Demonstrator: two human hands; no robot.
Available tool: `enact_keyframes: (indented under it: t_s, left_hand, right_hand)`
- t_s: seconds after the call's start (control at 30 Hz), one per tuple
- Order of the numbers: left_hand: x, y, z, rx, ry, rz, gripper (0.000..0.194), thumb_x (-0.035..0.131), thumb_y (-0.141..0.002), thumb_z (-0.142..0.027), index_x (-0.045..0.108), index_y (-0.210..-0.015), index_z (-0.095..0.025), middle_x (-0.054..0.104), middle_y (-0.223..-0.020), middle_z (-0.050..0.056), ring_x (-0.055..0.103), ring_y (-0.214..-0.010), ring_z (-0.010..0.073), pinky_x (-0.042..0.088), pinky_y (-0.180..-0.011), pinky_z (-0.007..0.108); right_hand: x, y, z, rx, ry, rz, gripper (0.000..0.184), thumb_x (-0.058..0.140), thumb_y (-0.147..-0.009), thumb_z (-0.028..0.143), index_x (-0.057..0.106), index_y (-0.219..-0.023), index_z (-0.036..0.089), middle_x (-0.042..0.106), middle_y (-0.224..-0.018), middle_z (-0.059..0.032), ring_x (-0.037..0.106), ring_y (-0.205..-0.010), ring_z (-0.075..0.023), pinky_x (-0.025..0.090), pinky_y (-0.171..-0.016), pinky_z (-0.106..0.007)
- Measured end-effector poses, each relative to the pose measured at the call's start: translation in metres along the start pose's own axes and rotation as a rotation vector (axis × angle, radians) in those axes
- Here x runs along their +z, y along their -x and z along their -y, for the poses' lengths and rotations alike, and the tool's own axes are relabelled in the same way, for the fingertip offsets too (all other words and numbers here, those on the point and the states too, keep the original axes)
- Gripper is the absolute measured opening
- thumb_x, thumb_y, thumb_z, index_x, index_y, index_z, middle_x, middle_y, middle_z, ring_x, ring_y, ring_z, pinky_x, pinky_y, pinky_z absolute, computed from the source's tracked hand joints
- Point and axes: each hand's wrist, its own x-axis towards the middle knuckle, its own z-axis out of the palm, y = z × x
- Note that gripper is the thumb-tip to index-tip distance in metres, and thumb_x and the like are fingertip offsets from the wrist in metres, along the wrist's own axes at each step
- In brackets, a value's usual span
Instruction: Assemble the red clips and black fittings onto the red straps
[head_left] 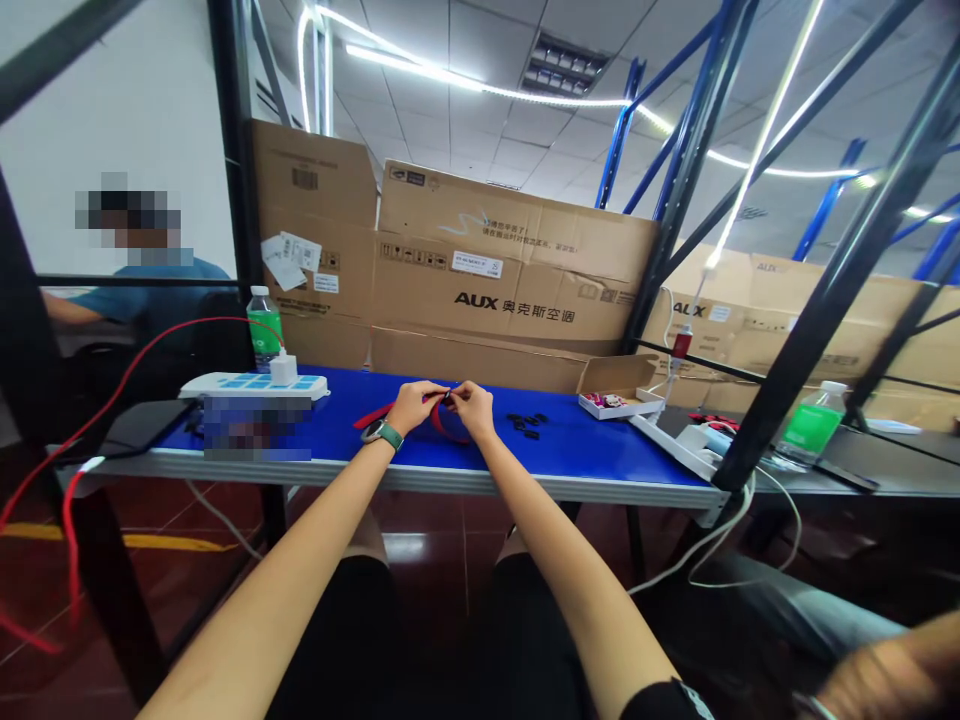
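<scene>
Above the blue tabletop (577,455), my left hand (409,407) and my right hand (472,408) meet with fingertips pinched together. A red strap (366,418) runs out to the left of my left hand, and part of it curves below the fingers. Between the fingertips is a small black piece (448,396), mostly covered, so its kind cannot be made out. The left fingers close on the strap; the right ones pinch at the black piece. Several small black pieces (529,424) lie loose just right of my right hand.
An open white box (619,408) with red and white items stands at the right. At the left are a power strip (251,384) and a green-labelled bottle (264,330). Cardboard (517,290) backs the table. One person sits left; a blurred hand (892,670) shows lower right.
</scene>
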Motion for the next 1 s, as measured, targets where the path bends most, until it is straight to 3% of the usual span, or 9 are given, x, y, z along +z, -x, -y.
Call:
enact_keyframes:
  t_s: [0.13, 0.23, 0.37, 0.53, 0.7, 0.83, 1.0]
  left_hand:
    - [-0.001, 0.0, 0.0, -0.031, 0.037, 0.004, 0.02, 0.06, -0.087, -0.021, 0.077, -0.097, -0.02, 0.078, -0.098, 0.005, 0.072, -0.092, 0.021, 0.055, -0.087, 0.032]
    - [0.0, 0.0, 0.0, -0.052, 0.065, -0.011, 0.017, 0.061, -0.087, -0.021, 0.076, -0.095, -0.02, 0.078, -0.094, 0.004, 0.072, -0.088, 0.0202, 0.056, -0.084, 0.031]
    - [0.001, 0.0, -0.001, -0.075, 0.088, -0.02, 0.017, 0.06, -0.087, -0.02, 0.074, -0.097, -0.018, 0.078, -0.095, 0.005, 0.072, -0.088, 0.0196, 0.056, -0.084, 0.03]
    - [0.001, 0.0, 0.001, -0.035, 0.022, -0.011, 0.018, 0.059, -0.088, -0.019, 0.075, -0.097, -0.021, 0.078, -0.097, 0.004, 0.072, -0.092, 0.0196, 0.055, -0.087, 0.031]
    - [0.001, -0.002, 0.005, -0.052, -0.105, -0.148, 0.02, 0.055, -0.088, -0.013, 0.073, -0.087, -0.02, 0.076, -0.089, 0.005, 0.07, -0.086, 0.0197, 0.053, -0.082, 0.031]
    - [0.005, -0.002, 0.003, -0.016, -0.14, -0.112, 0.017, 0.054, -0.088, -0.013, 0.069, -0.086, -0.019, 0.074, -0.086, 0.005, 0.068, -0.084, 0.02, 0.052, -0.08, 0.031]
    - [0.01, -0.004, -0.002, 0.047, -0.122, -0.052, 0.018, 0.051, -0.091, -0.014, 0.068, -0.09, -0.019, 0.073, -0.09, 0.006, 0.066, -0.088, 0.0197, 0.051, -0.082, 0.031]
  right_hand:
    - [-0.002, 0.003, 0.0, -0.064, 0.028, 0.04, 0.009, 0.06, -0.082, 0.026, 0.066, -0.079, 0.021, 0.075, -0.077, -0.002, 0.073, -0.073, -0.0184, 0.056, -0.07, -0.025]
    - [-0.003, 0.004, 0.003, -0.121, 0.069, -0.001, 0.011, 0.063, -0.079, 0.029, 0.065, -0.073, 0.021, 0.074, -0.073, -0.0012, 0.072, -0.072, -0.0181, 0.055, -0.073, -0.025]
    - [-0.002, 0.003, 0.002, -0.091, 0.023, -0.03, 0.013, 0.065, -0.077, 0.032, 0.067, -0.072, 0.02, 0.073, -0.07, -0.0017, 0.072, -0.072, -0.0191, 0.056, -0.074, -0.027]
    - [-0.004, -0.003, -0.005, 0.021, -0.35, 0.107, 0.026, 0.072, -0.072, 0.04, 0.072, -0.084, 0.018, 0.076, -0.08, -0.0052, 0.074, -0.08, -0.0237, 0.058, -0.077, -0.033]
    - [-0.005, -0.004, -0.006, 0.138, -0.709, 0.311, 0.042, 0.078, -0.071, 0.049, 0.07, -0.097, 0.018, 0.076, -0.096, -0.0068, 0.074, -0.091, -0.0236, 0.058, -0.079, -0.032]
    - [0.001, -0.003, -0.007, 0.267, -0.781, 0.302, 0.043, 0.079, -0.074, 0.053, 0.061, -0.095, 0.02, 0.074, -0.087, -0.0033, 0.074, -0.08, -0.0192, 0.058, -0.073, -0.029]
    - [0.005, -0.003, -0.008, 0.253, -0.825, 0.261, 0.044, 0.086, -0.069, 0.039, 0.056, -0.095, 0.021, 0.072, -0.078, 0.0009, 0.07, -0.068, -0.0139, 0.058, -0.073, -0.027]
